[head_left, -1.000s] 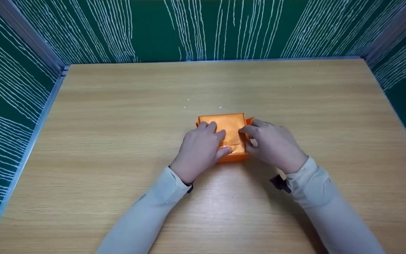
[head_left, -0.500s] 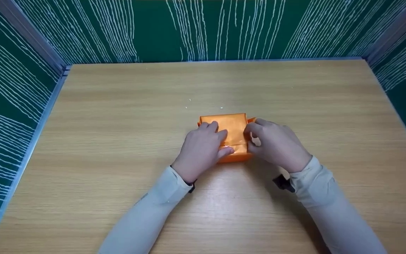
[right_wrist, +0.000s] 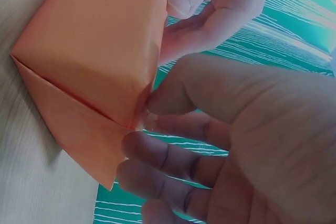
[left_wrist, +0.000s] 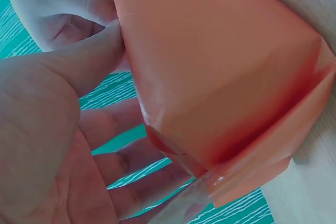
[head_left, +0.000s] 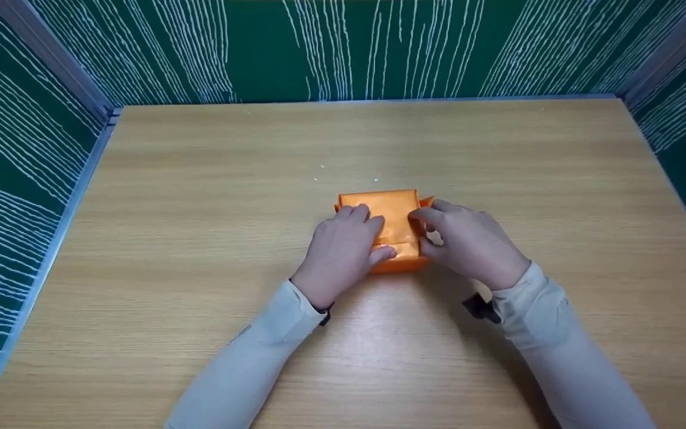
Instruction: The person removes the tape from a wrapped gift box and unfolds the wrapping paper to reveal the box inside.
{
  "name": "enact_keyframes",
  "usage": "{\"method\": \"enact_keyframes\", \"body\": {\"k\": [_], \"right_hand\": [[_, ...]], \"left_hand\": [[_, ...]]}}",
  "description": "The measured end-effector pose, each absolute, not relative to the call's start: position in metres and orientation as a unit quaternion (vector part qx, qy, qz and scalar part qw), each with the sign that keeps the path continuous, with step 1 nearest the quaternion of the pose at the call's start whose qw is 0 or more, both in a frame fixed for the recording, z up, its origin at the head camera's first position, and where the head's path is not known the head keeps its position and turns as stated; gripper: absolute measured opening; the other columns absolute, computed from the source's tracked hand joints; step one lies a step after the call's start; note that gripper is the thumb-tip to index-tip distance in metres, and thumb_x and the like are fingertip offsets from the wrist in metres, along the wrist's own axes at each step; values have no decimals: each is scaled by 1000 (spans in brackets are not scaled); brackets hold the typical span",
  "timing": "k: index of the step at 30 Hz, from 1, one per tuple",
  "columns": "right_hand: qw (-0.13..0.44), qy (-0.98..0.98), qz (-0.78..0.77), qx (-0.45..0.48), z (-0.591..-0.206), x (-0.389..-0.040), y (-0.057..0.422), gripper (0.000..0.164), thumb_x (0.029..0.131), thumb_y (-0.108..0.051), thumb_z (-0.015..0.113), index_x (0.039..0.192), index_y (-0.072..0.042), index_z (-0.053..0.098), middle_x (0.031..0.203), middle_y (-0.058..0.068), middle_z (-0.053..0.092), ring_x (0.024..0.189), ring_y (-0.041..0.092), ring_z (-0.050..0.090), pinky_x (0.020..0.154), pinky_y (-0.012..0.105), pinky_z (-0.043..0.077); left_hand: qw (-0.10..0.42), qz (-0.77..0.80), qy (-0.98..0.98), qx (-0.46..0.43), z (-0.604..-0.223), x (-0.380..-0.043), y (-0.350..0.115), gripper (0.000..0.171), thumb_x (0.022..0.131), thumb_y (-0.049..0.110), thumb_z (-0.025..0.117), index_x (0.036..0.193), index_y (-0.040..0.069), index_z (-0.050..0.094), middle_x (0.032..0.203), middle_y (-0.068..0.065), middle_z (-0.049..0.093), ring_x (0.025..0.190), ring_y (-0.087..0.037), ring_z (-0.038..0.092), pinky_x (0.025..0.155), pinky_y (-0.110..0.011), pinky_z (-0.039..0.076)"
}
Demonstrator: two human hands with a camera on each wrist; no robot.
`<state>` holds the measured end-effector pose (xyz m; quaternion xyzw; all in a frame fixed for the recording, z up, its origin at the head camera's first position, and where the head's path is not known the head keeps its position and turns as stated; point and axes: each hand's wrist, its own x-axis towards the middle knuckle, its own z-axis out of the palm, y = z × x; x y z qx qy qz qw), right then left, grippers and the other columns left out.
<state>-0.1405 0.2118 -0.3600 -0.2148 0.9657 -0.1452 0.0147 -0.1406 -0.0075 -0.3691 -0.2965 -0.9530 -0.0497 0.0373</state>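
A small box wrapped in shiny orange paper lies on the table before me. My left hand rests over its left part, fingers laid on the top and thumb near the front fold. Seen from the left wrist, those fingers are nearly straight. At the right end, my right hand pinches the paper at the box's corner between thumb and index finger. A loose pointed paper flap sticks out below that corner in the right wrist view. Another unfolded flap stands off the left end.
The wood-grain table has a few tiny white scraps behind the box. Green panels with white streaks stand along the back and both sides, with blue edging at the table's borders.
My right index finger lifts slightly off the top edge, then comes back onto it. The left hand holds its place on the box.
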Motion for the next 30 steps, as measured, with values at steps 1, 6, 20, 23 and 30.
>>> {"method": "enact_keyframes", "body": {"k": [1, 6, 20, 23, 30], "right_hand": [[13, 966, -146, -214, -360, -140, 212, 30, 89, -15, 79, 117, -5, 74, 100, 12, 70, 83, 27, 67, 74, 43, 60], [-20, 961, -156, -226, -364, -141, 211, 19, 93, -19, 77, 106, -6, 75, 91, 8, 68, 74, 23, 62, 66, 38, 55], [-47, 966, -188, -172, -376, -149, 201, 13, 99, -18, 69, 96, -6, 70, 80, 6, 61, 65, 22, 55, 58, 35, 48], [-49, 963, -202, -172, -376, -149, 202, 7, 97, -13, 69, 98, -5, 70, 82, 7, 63, 68, 23, 57, 60, 35, 51], [-43, 958, -229, -167, -373, -148, 205, 6, 96, -7, 70, 102, -5, 70, 88, 7, 66, 71, 23, 60, 64, 35, 54]], "left_hand": [[36, -47, -953, -297, -370, -140, -7, 55, 97, 60, 61, 122, 13, 72, 106, -6, 65, 94, -25, 62, 70, -35, 58], [44, -39, -953, -298, -371, -139, -8, 51, 98, 59, 61, 121, 15, 72, 104, -6, 65, 94, -25, 62, 68, -35, 57], [46, -18, -954, -296, -371, -137, -7, 54, 100, 59, 57, 129, 16, 71, 113, -7, 67, 101, -25, 63, 70, -34, 59], [39, -17, -954, -296, -371, -137, -6, 56, 101, 60, 56, 133, 16, 70, 117, -8, 68, 103, -25, 63, 71, -34, 60], [47, -10, -953, -298, -371, -137, -6, 56, 101, 59, 55, 132, 15, 70, 115, -7, 67, 102, -26, 63, 69, -34, 60]]}}
